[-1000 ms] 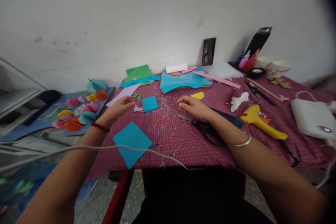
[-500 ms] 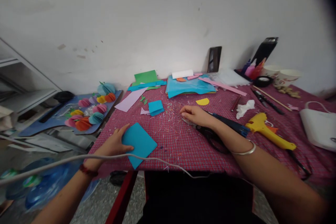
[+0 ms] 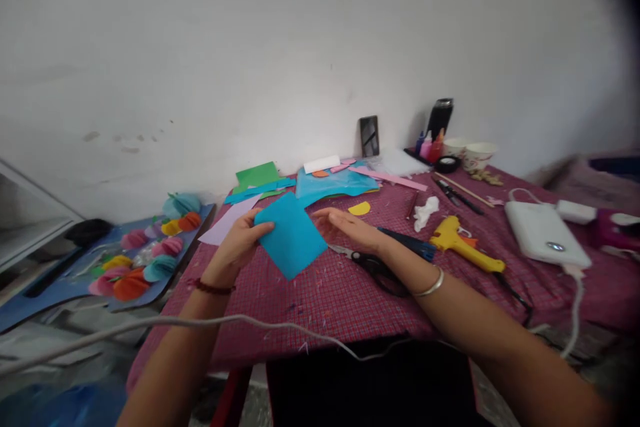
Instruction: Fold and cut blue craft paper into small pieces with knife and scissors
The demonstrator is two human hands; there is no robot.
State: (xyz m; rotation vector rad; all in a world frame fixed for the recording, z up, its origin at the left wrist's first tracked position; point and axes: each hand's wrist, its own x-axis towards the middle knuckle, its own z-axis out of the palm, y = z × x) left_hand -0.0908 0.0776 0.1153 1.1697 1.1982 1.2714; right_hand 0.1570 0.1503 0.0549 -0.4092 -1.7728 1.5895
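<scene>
My left hand [image 3: 244, 237] grips the left corner of a square of blue paper [image 3: 294, 240], thumb on top, holding it up above the table. The fingers of my right hand [image 3: 350, 227] stretch out beside the paper's right edge; they hold nothing that I can see. Black-handled scissors [image 3: 381, 272] lie on the checked cloth just below my right hand and wrist. A yellow half-round paper piece [image 3: 359, 209] lies beyond my right hand.
A yellow glue gun [image 3: 465, 245] and a white power bank [image 3: 547, 233] lie to the right. Blue sheets [image 3: 330, 185] and green paper [image 3: 256, 175] are at the back. Paper pumpkins [image 3: 131, 285] sit on a blue board at left. A pale cable [image 3: 245, 320] crosses in front.
My left hand has raised the blue paper off the table and brought it right. My right hand has come close to its right edge. The view has turned right.
</scene>
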